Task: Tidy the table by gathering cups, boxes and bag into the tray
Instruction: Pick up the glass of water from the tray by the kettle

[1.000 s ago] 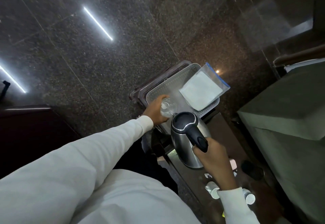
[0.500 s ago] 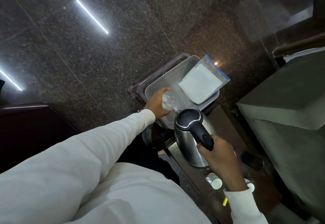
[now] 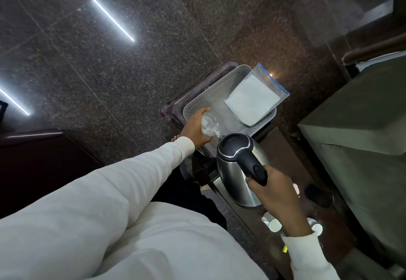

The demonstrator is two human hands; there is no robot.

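- Head view: left hand [image 3: 195, 131] grips a clear glass [image 3: 209, 123] over the tray [image 3: 261, 126], centre frame.
- Right hand [image 3: 267, 184] is closed on the kettle [image 3: 239, 169] handle.
- Lower the glass upright, beside the bag [image 3: 254, 100].

- The kettle [image 3: 238, 171] is covering the tray's [image 3: 262, 124] near corner.
- The right hand [image 3: 275, 194] and sleeve [image 3: 307, 255] are hiding parts of two white cups [image 3: 272, 222].
- The left hand [image 3: 196, 129] is wrapping a clear glass [image 3: 208, 123], too blurred to read.
- The frame edge is cutting off both arms.
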